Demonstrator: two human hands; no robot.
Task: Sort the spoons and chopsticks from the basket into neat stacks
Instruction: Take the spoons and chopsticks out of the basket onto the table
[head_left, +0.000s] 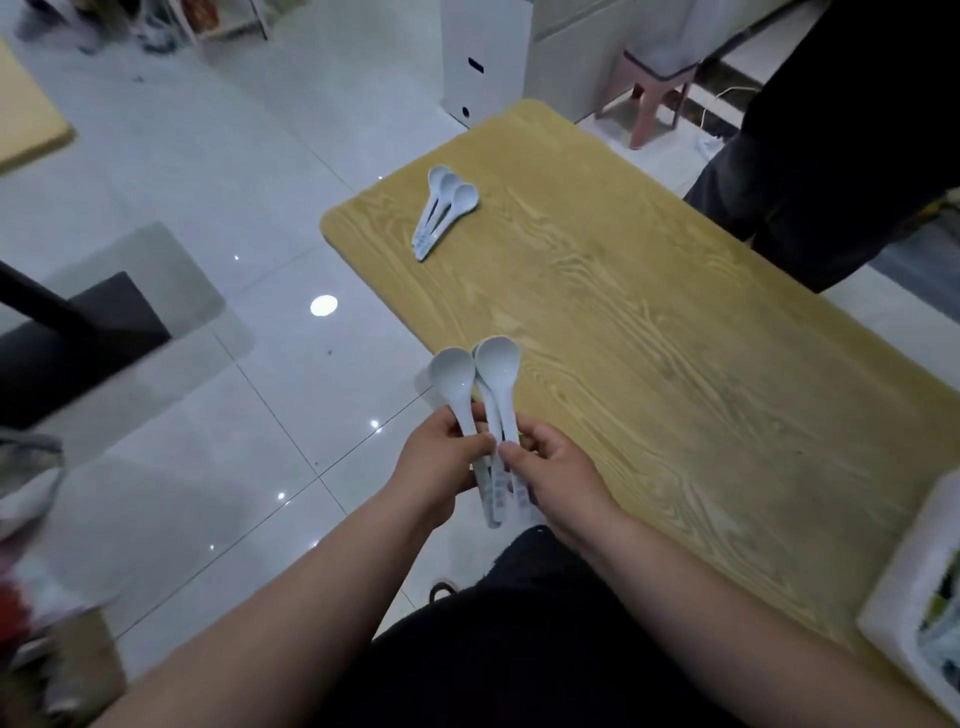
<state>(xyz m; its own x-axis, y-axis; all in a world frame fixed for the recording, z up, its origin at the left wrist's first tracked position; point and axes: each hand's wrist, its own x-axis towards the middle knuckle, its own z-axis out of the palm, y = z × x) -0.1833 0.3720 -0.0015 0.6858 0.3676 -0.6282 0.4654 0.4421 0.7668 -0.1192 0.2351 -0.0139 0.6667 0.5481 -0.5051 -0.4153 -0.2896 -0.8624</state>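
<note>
One stack (444, 210) of spoons already lies on the bench (649, 312), while the left hand (441, 460) and right hand (556, 467) close around more spoons (488, 384) (no chopsticks visible yet).

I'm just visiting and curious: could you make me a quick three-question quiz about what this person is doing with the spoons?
1. True or false: both hands grip the held spoons by the handles.
2. Where is the spoon stack lying? A) on the floor B) near the wooden table's far left corner C) in the white container
3. Fill in: the held spoons' bowls point ____ from the person.

Key: 1 true, left hand and right hand both grip the handles; 2 B; 3 away.
</note>
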